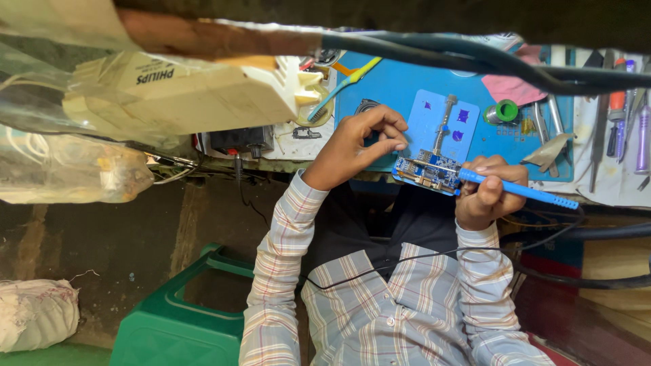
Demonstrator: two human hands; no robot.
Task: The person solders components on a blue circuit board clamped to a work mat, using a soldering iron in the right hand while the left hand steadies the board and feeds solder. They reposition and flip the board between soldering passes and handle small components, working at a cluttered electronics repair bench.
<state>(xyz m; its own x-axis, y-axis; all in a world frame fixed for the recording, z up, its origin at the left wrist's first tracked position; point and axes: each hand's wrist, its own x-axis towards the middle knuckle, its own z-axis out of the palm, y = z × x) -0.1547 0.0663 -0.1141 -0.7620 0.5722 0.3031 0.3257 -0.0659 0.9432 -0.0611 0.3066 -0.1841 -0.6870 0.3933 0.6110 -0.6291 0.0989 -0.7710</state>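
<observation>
A small blue circuit board (427,173) sits clamped at the near edge of a light blue holder plate (444,115). My right hand (485,193) grips a blue soldering iron (536,195), its tip end resting on the board's right side. My left hand (356,146) hovers just above the board's left end, thumb and fingertips pinched together. Whether something thin lies between those fingers is not visible.
The holder lies on a blue work mat (407,85) with a green tape roll (505,110), a pink cloth (515,85) and a toothbrush (342,88). Hand tools (620,115) line the right side. Black cables (475,61) cross overhead. A white box (183,91) and a green plastic stool (176,318) are at left.
</observation>
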